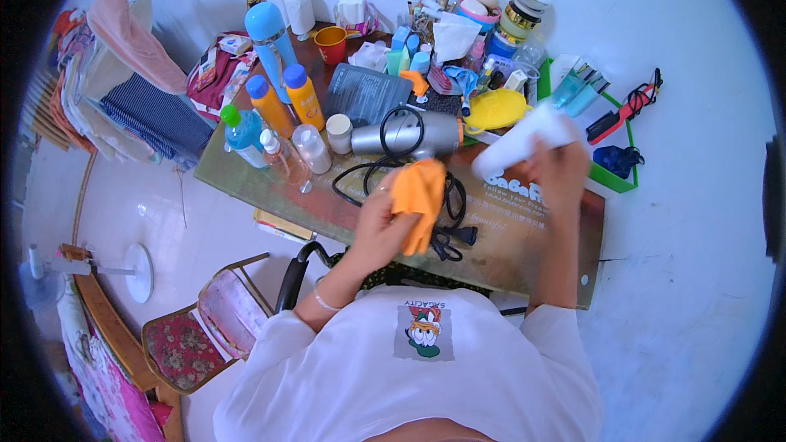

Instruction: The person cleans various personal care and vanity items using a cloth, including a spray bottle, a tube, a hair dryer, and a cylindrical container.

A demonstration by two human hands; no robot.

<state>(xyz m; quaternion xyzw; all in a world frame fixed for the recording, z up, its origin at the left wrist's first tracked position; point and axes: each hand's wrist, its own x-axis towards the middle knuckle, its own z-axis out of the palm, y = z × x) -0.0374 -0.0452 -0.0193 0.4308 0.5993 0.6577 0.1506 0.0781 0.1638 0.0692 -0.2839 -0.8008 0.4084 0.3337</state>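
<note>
An orange cloth [420,199] is bunched in my left hand [379,230], held over the front part of the table. My right hand [560,169] grips a white cylindrical bottle [522,140], blurred and tilted, above the table's right side. Behind my left hand lies a silver hair dryer [402,135], and its black cord [455,199] is coiled on the tabletop beneath the cloth. A yellow oval case [496,109] lies just beyond the white bottle.
Several bottles, among them an orange bottle with a blue cap [304,98], stand on the table [516,258] at left. A green-edged box [614,181] holds a red hairbrush [626,112] at right. A folding chair [184,344] stands left of me; clothes [153,113] hang beyond.
</note>
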